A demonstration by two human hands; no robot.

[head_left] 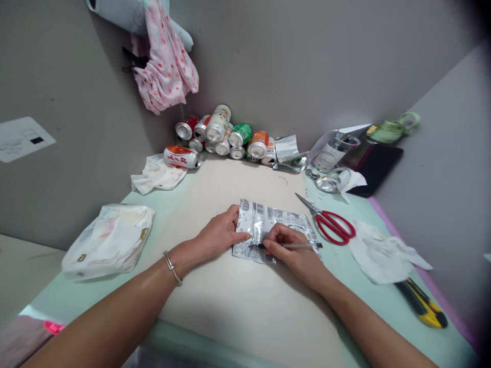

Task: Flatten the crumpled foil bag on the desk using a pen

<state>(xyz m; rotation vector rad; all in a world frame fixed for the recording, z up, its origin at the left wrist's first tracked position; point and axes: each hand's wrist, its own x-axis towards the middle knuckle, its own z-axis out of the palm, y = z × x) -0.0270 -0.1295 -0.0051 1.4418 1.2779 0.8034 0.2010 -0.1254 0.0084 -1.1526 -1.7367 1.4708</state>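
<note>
A shiny silver sheet with dark print and a barcode, which looks like flattened can metal, lies on the pale board in front of me. My left hand grips its left edge, thumb on top and fingers at the far side, partly hidden. Between the fingers of my right hand is a slim pen, held nearly level, its dark tip against the sheet's lower middle. Red-handled scissors lie just right of the sheet with blades apart.
Drink cans are piled along the back wall; one can lies on crumpled tissue. A tissue pack is at left. To the right are a tissue, a utility knife, a cup of tools and a dark tablet-like slab.
</note>
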